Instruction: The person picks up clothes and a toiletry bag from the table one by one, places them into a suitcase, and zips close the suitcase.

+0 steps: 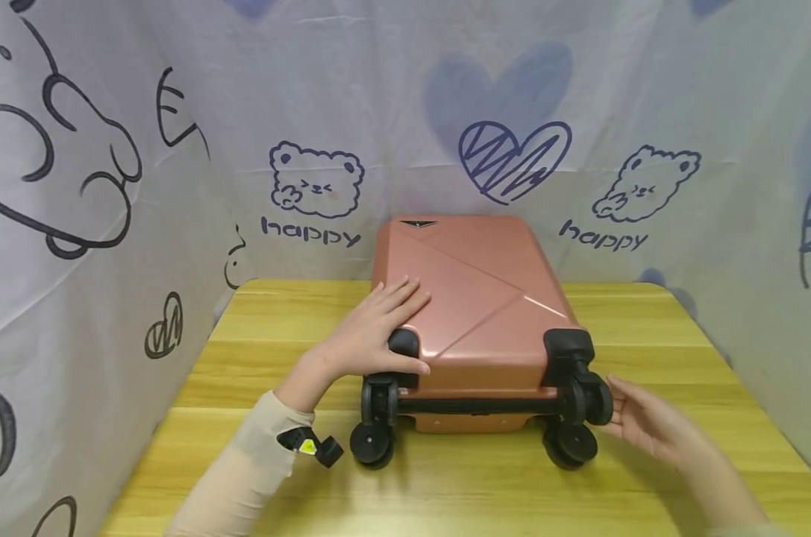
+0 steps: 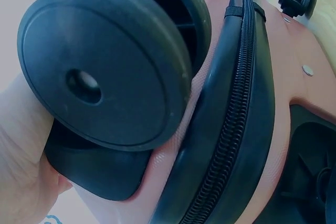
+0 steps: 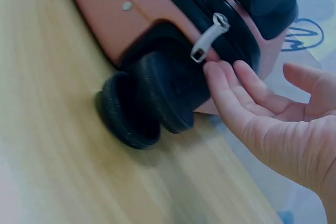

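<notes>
A pink hard-shell suitcase (image 1: 472,287) lies flat on the table, its wheeled end toward me. My left hand (image 1: 374,328) rests on its near left corner with fingers spread over the shell. The right hand (image 1: 650,421) is beside the near right wheels, fingers extended. In the right wrist view its fingertips (image 3: 214,69) are at the side, right by a silver zipper pull (image 3: 209,39). The zipper (image 2: 239,93) runs closed between black trim in the left wrist view. A black wheel (image 2: 105,66) hides part of the left hand there.
Black double wheels (image 1: 370,445) stick out at the near corners, the lower ones close over the yellow wood-grain table (image 1: 459,492). A white curtain (image 1: 392,97) with blue hearts and bears hangs behind and along both sides. A small black device (image 1: 309,445) sits on the left wrist.
</notes>
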